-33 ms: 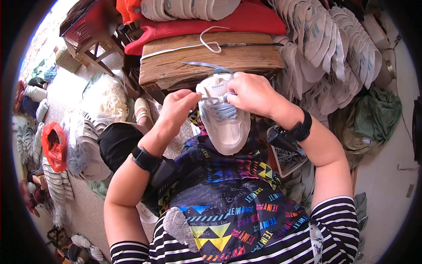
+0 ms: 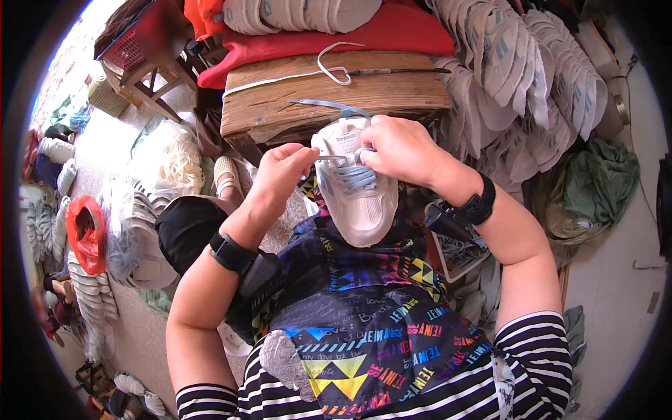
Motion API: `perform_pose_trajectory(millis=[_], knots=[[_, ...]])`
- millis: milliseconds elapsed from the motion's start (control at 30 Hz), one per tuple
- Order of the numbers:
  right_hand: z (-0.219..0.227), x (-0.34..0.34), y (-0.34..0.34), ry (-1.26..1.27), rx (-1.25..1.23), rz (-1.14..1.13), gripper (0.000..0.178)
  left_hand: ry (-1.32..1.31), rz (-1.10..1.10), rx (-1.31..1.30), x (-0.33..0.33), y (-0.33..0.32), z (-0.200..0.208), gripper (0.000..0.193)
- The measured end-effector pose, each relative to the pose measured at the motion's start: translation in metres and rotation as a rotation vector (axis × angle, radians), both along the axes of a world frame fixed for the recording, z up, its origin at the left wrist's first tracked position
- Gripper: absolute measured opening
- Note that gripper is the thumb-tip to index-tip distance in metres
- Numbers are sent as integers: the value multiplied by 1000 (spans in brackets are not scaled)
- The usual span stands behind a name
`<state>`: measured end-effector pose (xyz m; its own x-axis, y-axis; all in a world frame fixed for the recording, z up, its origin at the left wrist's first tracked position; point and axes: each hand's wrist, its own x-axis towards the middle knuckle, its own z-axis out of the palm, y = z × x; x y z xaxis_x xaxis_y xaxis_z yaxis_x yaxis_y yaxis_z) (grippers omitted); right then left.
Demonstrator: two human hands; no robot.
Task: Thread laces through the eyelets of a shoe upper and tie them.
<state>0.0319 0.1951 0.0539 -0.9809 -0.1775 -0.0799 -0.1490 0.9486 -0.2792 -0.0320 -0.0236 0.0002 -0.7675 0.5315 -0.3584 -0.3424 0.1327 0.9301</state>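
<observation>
A white sneaker (image 2: pixel 365 217), its toe toward me, stands over my lap with light blue lacing (image 2: pixel 355 178) crossed over its front. At the shoe's left edge, my left hand (image 2: pixel 283 171) is closed in a pinch on a thin grey-blue shoelace end (image 2: pixel 332 157) that runs to the eyelets. My right hand (image 2: pixel 406 148) lies against the shoe's right side, its fingers closed on a small loop of lace (image 2: pixel 361 155). Its fingertips are partly hidden. Another length of blue lace (image 2: pixel 327 104) reaches from the tongue onto the wooden block.
A wooden block (image 2: pixel 280 105) stands just beyond the shoe, with a white lace (image 2: pixel 336 72) and a dark thin tool (image 2: pixel 402 71) on it. Behind lies red cloth (image 2: pixel 350 36). Stacked shoe uppers (image 2: pixel 504 56) rise at the right; a red bag (image 2: pixel 87 233) sits at the left.
</observation>
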Motion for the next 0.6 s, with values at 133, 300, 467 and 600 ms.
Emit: perform_pose_trajectory(millis=[133, 300, 467, 600], knots=[[2, -1, 1, -51, -68, -49, 24, -30, 9, 5, 7, 4, -5, 26], [-3, -10, 20, -297, -474, -123, 21, 131, -131, -188, 18, 4, -8, 27], [4, -9, 21, -344, -501, -144, 21, 404, -114, -204, 27, 2, -5, 29], [5, -4, 11, -185, -225, -79, 21, 398, -111, -144, 25, 5, -5, 23]])
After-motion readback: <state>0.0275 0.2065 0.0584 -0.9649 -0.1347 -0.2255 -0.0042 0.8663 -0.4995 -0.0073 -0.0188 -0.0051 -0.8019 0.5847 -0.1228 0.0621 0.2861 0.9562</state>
